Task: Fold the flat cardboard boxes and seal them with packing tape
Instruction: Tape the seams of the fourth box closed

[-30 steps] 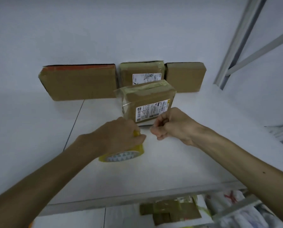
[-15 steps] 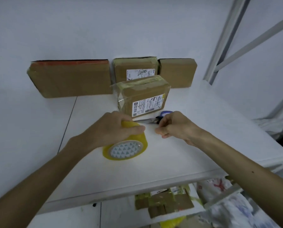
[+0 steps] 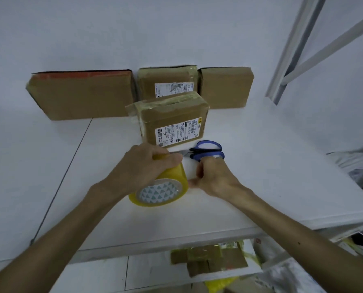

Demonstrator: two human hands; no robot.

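My left hand (image 3: 146, 168) grips a yellow roll of packing tape (image 3: 161, 193) from above, holding it on edge over the white table (image 3: 282, 187). Just right of the roll, my right hand (image 3: 216, 178) has its fingers curled and its thumb at the roll's rim, pinching at the tape end; the clear strip itself is hard to make out. Blue-handled scissors (image 3: 208, 149) lie shut on the table just beyond my right knuckles. Behind them stands a taped cardboard box (image 3: 172, 121) with a white shipping label facing me.
Three more cardboard boxes lean against the back wall: a wide one (image 3: 81, 96), a labelled one (image 3: 167, 81) and a plain one (image 3: 225, 87). A metal rack frame (image 3: 292, 49) rises at right. Cardboard pieces (image 3: 208, 261) lie on a lower shelf below the table edge.
Both hands have drawn back from the box toward me with the tape roll. The scissors, hidden a second ago, now lie in view beyond my right hand.
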